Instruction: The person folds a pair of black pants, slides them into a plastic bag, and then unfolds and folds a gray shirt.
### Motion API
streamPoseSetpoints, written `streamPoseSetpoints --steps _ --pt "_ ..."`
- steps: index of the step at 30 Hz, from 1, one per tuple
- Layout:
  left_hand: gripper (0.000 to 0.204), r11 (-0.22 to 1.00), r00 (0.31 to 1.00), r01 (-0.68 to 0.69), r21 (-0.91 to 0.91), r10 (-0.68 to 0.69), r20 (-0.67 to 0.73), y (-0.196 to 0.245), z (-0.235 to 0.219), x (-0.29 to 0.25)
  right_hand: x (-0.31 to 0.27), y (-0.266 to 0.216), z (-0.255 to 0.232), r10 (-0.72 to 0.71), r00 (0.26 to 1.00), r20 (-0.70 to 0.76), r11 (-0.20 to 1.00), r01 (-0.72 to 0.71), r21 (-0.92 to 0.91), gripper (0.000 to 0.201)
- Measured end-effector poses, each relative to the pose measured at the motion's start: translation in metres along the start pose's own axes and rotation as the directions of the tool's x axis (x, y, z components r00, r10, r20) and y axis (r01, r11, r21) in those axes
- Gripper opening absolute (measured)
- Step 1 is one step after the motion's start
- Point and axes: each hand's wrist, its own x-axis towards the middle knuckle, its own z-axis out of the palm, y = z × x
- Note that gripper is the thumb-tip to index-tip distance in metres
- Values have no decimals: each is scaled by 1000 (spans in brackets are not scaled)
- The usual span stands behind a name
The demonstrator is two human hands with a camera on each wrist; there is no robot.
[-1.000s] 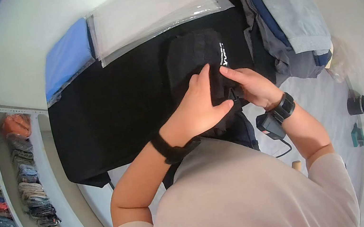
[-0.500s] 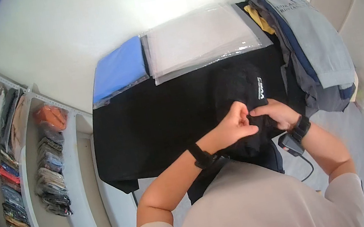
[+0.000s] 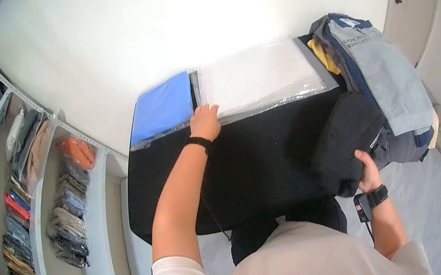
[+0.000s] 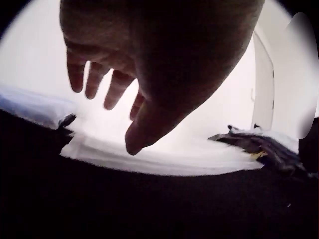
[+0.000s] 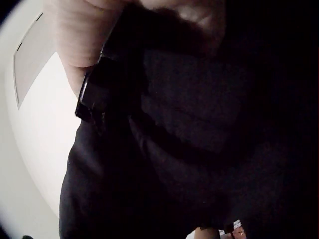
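Note:
In the head view my left hand [image 3: 205, 123] is over the near left corner of a stack of clear plastic bags [image 3: 257, 79], fingers spread. The left wrist view shows the same hand [image 4: 149, 64] with fingers apart and nothing between them, above the stack's edge [image 4: 149, 162]. My right hand [image 3: 369, 171] grips a folded black garment [image 3: 348, 133] by its near right side, thumb on top. Dark cloth [image 5: 199, 124] fills most of the right wrist view, hanging from the right hand [image 5: 84, 35], whose fingertips are hidden.
A blue bagged item [image 3: 162, 107] lies left of the bags on the black-covered table [image 3: 248, 162]. Grey and navy garments [image 3: 378, 70] are piled at the right end, with a yellow piece [image 3: 325, 57] beside them. Shelves of bagged clothes [image 3: 68, 221] stand at the left.
My left hand has left the black garment and moved up and left to the clear bags. My right hand has shifted the garment right, towards the pile. The head view now shows more wall.

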Motion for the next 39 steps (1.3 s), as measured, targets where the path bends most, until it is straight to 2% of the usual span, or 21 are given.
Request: streamPoseSetpoints --steps 3,5,7,8,9,11,12,14,15,17,18,20,21,23,27,29,30,32,33,35,39 --pt "17 999 999 40 -8 -40 0 3 5 3 -1 0 5 -10 996 91 999 15 -52 52" --pt "16 999 999 28 35 -30 39 6 -2 12 -5 0 14 -39 996 78 995 46 -86 56" --pt "22 986 945 140 96 -162 286 8 -8 18 -5 -1 15 -52 994 101 995 60 -83 58" --pt "18 999 988 52 8 -53 145 3 -5 14 -3 -1 12 -30 993 110 996 39 -76 58" --pt "18 998 988 55 6 -55 145 5 -2 10 -2 0 10 -7 993 120 998 16 -69 59" --pt "15 999 998 36 -8 -37 -41 10 -4 3 -2 -1 10 -1 992 122 997 10 -72 59" --pt "15 999 998 38 -8 -38 -43 8 -3 3 -2 -1 11 5 992 123 997 4 -74 59" --pt "16 993 984 112 40 -116 132 3 0 6 -2 -1 13 -5 993 118 997 15 -78 58" --pt "16 993 985 111 38 -115 130 2 2 9 -3 -1 13 -15 994 110 996 24 -82 58" --pt "12 980 948 170 105 -191 254 2 4 13 -3 0 13 -16 994 111 997 24 -76 58" --pt "12 980 949 172 100 -192 249 2 4 12 -3 0 13 -15 993 114 997 23 -69 58" --pt "11 994 993 105 -31 -104 51 1 5 9 -5 -2 16 -12 994 106 997 20 -77 57" --pt "11 994 993 106 -35 -105 45 3 6 8 -5 -2 16 -5 995 96 997 12 -76 57" --pt "11 985 970 155 77 -166 179 6 5 7 -1 1 9 -15 994 108 998 22 -61 56" --pt "11 973 929 174 155 -214 303 2 9 13 0 1 11 -18 997 76 997 24 -76 55" --pt "12 994 984 107 8 -107 140 1 6 9 0 1 12 -24 993 114 998 30 -52 56" --pt "12 994 983 112 10 -112 142 0 7 5 0 0 11 -6 995 101 998 13 -63 57" --pt "18 999 997 -31 -4 31 -73 -1 12 -2 -1 0 14 -8 995 102 998 14 -58 57" --pt "18 1000 997 -30 -5 29 -73 -2 14 0 -1 -1 14 -14 995 100 998 20 -54 57" --pt "19 995 970 72 63 -84 228 -4 13 6 1 1 10 -12 995 95 998 18 -59 57" --pt "17 994 969 106 -34 -95 229 1 3 6 0 0 12 -6 995 96 997 13 -71 56"
